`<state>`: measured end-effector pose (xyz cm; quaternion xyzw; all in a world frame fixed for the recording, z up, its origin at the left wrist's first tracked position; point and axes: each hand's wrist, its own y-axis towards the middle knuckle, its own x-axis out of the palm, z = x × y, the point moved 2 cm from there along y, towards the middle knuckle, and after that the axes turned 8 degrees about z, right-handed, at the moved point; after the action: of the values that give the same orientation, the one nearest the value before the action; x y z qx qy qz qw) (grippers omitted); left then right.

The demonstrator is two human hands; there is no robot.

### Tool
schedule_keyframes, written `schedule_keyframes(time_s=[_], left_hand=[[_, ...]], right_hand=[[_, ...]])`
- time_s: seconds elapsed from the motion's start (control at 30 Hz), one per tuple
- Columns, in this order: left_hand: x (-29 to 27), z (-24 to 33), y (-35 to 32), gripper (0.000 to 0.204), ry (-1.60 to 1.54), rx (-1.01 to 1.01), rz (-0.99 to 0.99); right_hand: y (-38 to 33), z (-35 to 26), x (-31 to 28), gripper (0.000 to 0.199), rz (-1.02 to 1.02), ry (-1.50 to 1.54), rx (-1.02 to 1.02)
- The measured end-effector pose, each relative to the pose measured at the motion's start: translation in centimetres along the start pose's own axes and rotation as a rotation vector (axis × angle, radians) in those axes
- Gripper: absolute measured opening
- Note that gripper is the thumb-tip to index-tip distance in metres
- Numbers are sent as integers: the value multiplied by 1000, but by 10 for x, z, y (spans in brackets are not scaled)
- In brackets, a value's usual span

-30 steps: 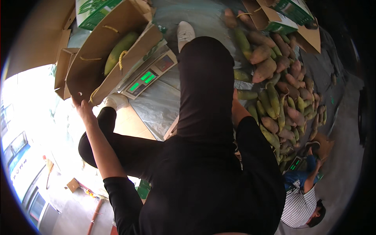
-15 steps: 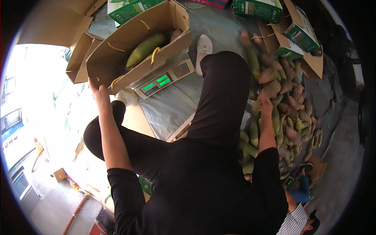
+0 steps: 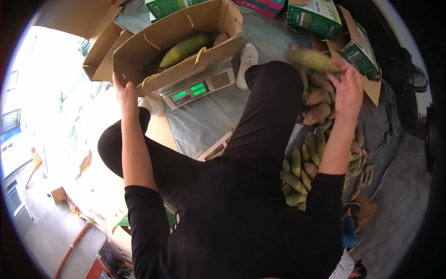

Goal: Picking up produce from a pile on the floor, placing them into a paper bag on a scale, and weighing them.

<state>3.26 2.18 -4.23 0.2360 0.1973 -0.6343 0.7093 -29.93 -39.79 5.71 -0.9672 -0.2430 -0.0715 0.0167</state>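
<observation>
My left hand (image 3: 126, 95) grips the near left corner of an open cardboard box (image 3: 179, 71) with yellow rope handles. The box rests on a digital scale (image 3: 220, 81) with lit green displays. Inside lie a long green radish (image 3: 186, 49) and a pinkish root (image 3: 221, 38). Off to the right, my right hand (image 3: 349, 90) has its fingers closed at one end of another green radish (image 3: 310, 60), blurred by motion. It is held above a pile of green radishes (image 3: 297, 160) and pinkish-brown roots (image 3: 318, 114).
Green printed cartons (image 3: 314, 18) and an opened carton (image 3: 357, 49) stand at the far right. A pink carton (image 3: 265, 5) is at the far edge. Another open cardboard box (image 3: 104, 58) adjoins the left side. A person in a striped top (image 3: 343, 266) is at lower right.
My right hand has risen from the pile, moving away from me and to the right, with a green radish now in its fingers. My left hand stays on the box corner.
</observation>
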Motion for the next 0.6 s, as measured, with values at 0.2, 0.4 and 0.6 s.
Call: schedule_keyframes(time_s=[0.2, 0.4, 0.6], left_hand=[[-15, -8, 5, 65, -207, -66, 79], [-20, -12, 2, 61, -297, -85, 35], [-18, -11, 1, 59, -416, -121, -3]], right_hand=[[35, -43, 60, 26, -250, 310, -37], [42, -53, 83, 25, -404, 372, 18], [34, -57, 98, 25, -379, 268, -23]])
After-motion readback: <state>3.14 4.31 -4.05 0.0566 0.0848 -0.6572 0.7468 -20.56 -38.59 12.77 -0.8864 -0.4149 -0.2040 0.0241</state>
